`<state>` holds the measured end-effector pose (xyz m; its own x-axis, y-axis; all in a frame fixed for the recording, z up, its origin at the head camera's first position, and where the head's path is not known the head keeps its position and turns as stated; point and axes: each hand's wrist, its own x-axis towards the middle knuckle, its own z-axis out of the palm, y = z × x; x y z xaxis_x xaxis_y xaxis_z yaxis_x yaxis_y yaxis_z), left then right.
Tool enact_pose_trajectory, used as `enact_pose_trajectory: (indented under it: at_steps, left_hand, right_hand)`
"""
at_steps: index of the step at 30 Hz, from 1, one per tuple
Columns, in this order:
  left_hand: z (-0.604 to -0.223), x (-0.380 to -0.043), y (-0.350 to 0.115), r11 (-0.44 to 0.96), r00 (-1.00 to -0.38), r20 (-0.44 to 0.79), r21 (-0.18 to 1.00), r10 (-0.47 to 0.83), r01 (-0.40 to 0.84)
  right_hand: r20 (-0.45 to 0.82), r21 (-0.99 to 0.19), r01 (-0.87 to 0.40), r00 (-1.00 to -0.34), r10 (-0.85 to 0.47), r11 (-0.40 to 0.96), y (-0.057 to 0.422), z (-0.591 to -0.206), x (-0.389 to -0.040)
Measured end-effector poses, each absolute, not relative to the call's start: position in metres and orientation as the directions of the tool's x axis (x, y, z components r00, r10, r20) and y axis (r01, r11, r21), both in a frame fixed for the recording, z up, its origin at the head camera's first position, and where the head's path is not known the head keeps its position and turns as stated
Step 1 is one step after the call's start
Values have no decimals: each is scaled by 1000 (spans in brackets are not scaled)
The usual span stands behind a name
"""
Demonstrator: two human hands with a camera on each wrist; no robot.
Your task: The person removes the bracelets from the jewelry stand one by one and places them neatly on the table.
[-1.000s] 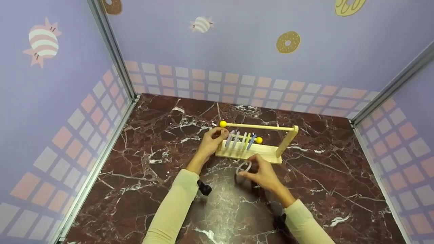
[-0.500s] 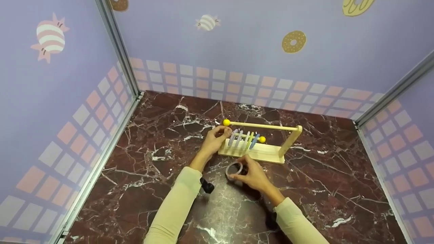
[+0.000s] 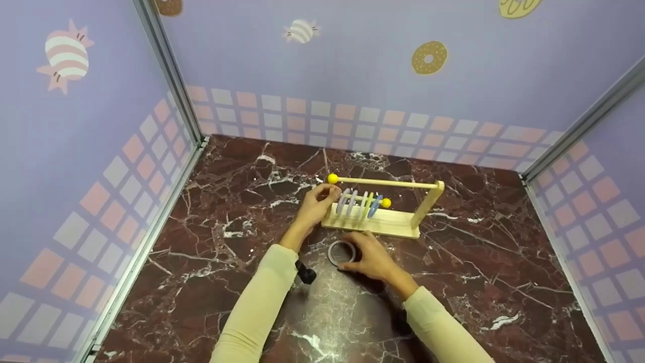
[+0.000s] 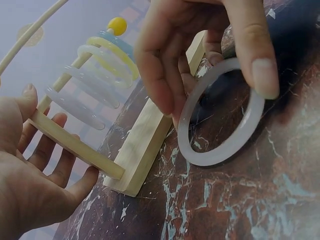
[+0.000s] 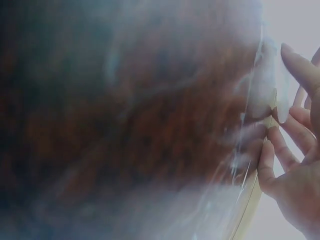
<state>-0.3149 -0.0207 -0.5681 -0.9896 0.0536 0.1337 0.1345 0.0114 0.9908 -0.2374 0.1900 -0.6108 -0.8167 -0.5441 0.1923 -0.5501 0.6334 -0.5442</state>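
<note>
A wooden rack [image 3: 395, 225] stands on the marbled table, with two horizontal rods ending in yellow balls. Several rings hang on its lower rod: pale lilac, whitish, yellow-green and a blue ring [image 3: 375, 206] nearest the ball. My left hand [image 3: 315, 205] holds the rack's left upright [image 4: 75, 146], thumb at its top and fingers behind. In front of the rack, my right hand [image 3: 372, 256] pinches a translucent white bangle [image 4: 220, 156] between thumb and fingers, a little apart from the rack. The right wrist view shows the bangle only as a pale, blurred edge.
The rack's upper rod [image 3: 385, 182] runs from the tall right post [image 3: 427, 205] above the rings. Purple printed panels [image 3: 322, 75] enclose the dark red marbled tabletop [image 3: 484, 282] at the back and both sides.
My right hand has moved left with the bangle, and the bangle has turned to face the head camera more fully. My left hand stays at the rack's left upright.
</note>
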Motion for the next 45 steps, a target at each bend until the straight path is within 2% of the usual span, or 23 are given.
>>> enact_pose_trajectory:
  at_steps: [5, 21, 45]
  left_hand:
    - [-567, -316, -20, 10, -990, 134, 991, 39, 135]
    - [-568, -312, -26, 15, -993, 110, 994, 44, 111]
    - [-572, -313, -21, 12, -993, 104, 994, 56, 105]
  right_hand:
    - [187, -515, -570, -804, -564, 641, 189, -609, -240]
    - [132, -523, -532, -822, -553, 666, 185, -610, -236]
    - [157, -527, -529, -830, -535, 666, 187, -613, -239]
